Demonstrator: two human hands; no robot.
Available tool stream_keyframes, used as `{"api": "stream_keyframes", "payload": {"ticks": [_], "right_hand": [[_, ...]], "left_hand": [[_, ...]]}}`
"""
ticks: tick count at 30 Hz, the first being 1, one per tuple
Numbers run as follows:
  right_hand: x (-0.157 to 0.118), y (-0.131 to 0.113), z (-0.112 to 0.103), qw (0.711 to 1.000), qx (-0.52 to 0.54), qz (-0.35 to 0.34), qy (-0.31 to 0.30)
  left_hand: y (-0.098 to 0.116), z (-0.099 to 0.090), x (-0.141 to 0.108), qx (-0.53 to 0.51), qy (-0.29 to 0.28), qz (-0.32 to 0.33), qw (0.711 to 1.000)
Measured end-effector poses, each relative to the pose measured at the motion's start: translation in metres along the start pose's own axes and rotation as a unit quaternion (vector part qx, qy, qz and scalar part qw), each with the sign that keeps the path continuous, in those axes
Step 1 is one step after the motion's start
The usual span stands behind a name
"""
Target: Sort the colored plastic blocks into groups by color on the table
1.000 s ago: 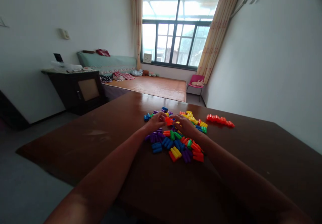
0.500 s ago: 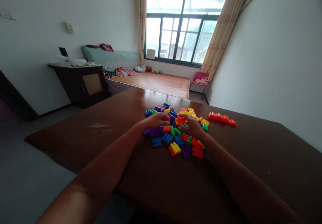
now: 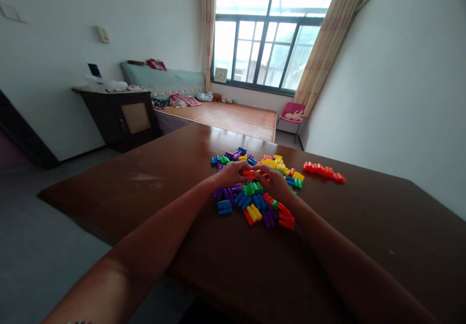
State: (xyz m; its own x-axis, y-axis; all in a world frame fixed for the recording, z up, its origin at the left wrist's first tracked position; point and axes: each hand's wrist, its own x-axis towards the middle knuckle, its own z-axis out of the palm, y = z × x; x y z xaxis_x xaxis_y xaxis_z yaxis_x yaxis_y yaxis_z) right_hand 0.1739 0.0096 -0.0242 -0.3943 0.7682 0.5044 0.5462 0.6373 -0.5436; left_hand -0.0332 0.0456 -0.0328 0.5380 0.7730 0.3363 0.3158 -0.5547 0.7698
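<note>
While our left hand (image 3: 232,173) pinches the near-left end of an orange piece (image 3: 249,174), our right hand (image 3: 273,180) has its fingers closed around the other end, over the colored heap (image 3: 241,199) on the brown table (image 3: 174,168). From our hands, green pieces (image 3: 252,188) lie just beside at six o'clock, a blue piece (image 3: 224,207) at seven, and a joined orange row (image 3: 324,170) well apart at three.
</note>
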Motion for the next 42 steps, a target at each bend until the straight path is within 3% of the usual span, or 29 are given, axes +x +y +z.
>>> {"api": "stream_keyframes", "payload": {"ticks": [5,9,12,15,17,20,23,26,31,37,42], "right_hand": [[0.001,0.007,0.002,1.0,0.018,0.008,-0.011],[0.006,0.018,-0.021,0.998,-0.016,0.024,-0.061],[0.006,0.02,-0.058,0.986,-0.094,0.04,-0.133],[-0.001,0.018,-0.087,0.949,-0.144,0.072,-0.27],[-0.006,0.018,-0.092,0.919,-0.153,0.076,-0.355],[-0.009,0.022,-0.083,0.903,-0.157,0.062,-0.396],[-0.008,0.028,-0.078,0.92,-0.13,0.053,-0.366],[-0.007,0.032,-0.088,0.943,-0.065,0.052,-0.321],[-0.004,0.032,-0.095,0.954,0.024,0.048,-0.294],[0.007,0.019,-0.071,0.985,0.071,0.016,-0.158],[0.009,0.01,-0.054,0.986,0.115,0.027,-0.117]], "left_hand": [[-0.001,0.008,0.002,-0.087,0.006,-0.006,0.996],[-0.003,0.008,0.001,-0.028,-0.006,-0.014,0.999],[-0.006,0.003,0.0,0.084,-0.012,-0.018,0.996],[-0.011,0.0,0.0,0.159,-0.021,-0.013,0.987],[-0.012,-0.001,0.0,0.182,-0.026,-0.01,0.983],[-0.01,0.0,0.0,0.208,-0.031,-0.012,0.978],[-0.004,0.001,0.001,0.216,-0.015,-0.004,0.976],[0.002,0.001,0.002,0.2,0.016,0.013,0.979],[0.007,0.007,0.002,0.148,0.052,0.034,0.987],[0.016,0.02,0.002,-0.042,-0.003,0.023,0.999],[0.023,0.02,0.006,-0.193,0.012,-0.03,0.981]]}}
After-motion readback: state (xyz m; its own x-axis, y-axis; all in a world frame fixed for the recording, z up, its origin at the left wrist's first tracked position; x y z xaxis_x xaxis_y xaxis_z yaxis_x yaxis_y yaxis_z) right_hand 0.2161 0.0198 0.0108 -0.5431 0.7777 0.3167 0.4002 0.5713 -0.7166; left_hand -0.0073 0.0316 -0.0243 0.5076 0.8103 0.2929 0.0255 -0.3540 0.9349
